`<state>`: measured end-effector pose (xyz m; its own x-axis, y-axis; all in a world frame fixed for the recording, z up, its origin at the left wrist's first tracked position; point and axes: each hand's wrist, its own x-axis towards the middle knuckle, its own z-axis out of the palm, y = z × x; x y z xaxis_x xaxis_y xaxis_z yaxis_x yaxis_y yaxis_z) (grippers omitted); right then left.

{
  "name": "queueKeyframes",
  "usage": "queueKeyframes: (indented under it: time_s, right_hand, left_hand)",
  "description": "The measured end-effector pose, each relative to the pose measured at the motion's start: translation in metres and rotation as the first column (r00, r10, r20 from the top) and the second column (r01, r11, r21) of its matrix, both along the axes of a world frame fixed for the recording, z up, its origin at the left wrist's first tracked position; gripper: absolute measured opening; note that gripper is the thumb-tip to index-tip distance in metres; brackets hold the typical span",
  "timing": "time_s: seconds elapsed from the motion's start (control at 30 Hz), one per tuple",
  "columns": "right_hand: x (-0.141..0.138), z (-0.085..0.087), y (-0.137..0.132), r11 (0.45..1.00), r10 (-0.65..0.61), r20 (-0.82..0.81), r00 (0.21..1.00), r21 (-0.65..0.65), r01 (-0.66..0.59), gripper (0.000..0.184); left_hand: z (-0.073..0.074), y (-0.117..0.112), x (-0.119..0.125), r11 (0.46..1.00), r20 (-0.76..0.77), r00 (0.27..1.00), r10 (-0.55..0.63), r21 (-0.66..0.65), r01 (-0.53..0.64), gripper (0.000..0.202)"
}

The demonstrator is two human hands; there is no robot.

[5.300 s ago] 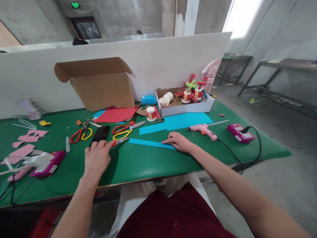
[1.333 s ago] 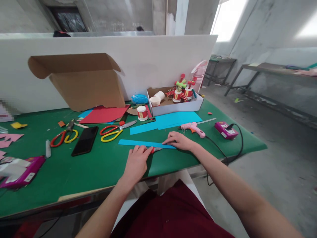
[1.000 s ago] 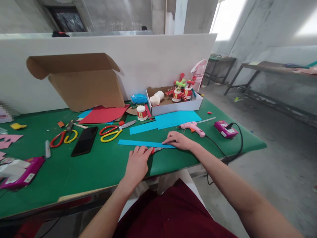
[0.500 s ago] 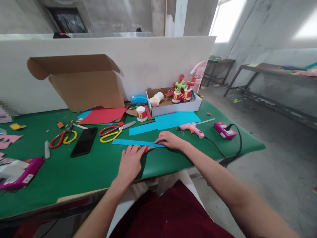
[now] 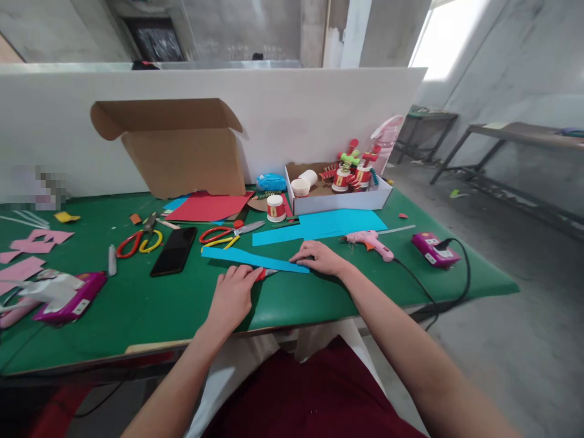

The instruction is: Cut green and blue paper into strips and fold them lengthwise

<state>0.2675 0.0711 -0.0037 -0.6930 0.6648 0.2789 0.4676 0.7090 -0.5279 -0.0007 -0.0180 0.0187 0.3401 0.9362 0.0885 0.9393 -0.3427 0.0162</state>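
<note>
A narrow blue paper strip (image 5: 246, 258) lies slantwise in front of me, its left end over the yellow handle of the scissors (image 5: 232, 231). My left hand (image 5: 235, 292) is closed around a red-handled tool with a pointed metal end (image 5: 269, 273), apparently a small knife. Those fingers rest along the strip's near edge. Near the strip's right end, my right hand (image 5: 319, 258) has its fingertips pressed together on the paper. Beyond it lie a wider blue sheet (image 5: 342, 222) and a pink glue gun (image 5: 371, 240).
A black phone (image 5: 174, 250) and pliers (image 5: 146, 234) lie left on the green table (image 5: 182, 310). Red paper (image 5: 207, 207), a paper cup (image 5: 276, 208) and a white box (image 5: 337, 201) of spring toys stand behind. Purple power strips (image 5: 435, 249) sit at both sides.
The blue strip has shifted left, its left end swinging away from me over the scissors' handle. My left hand has moved left with the tool. The view has turned left.
</note>
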Motion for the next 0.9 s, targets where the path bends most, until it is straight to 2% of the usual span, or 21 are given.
queueKeyframes:
  time_s: [0.23, 0.5, 0.9]
  right_hand:
    - [0.004, -0.001, -0.007, 0.999, -0.023, 0.063, 0.998, 0.048, 0.020, 0.024]
    - [0.005, 0.000, -0.006, 0.999, 0.001, 0.070, 0.998, 0.032, -0.004, 0.022]
    - [0.011, -0.006, -0.009, 0.997, -0.015, 0.079, 0.997, 0.082, 0.008, 0.024]
  left_hand:
    - [0.003, -0.005, 0.005, 1.000, 0.009, 1.000, -0.011, -0.011, 0.011, 0.048]
    - [0.006, -0.008, 0.020, 0.999, -0.005, 0.999, -0.040, -0.011, 0.040, 0.049]
    - [0.006, -0.011, 0.028, 1.000, 0.001, 1.000, -0.010, -0.030, 0.010, 0.051]
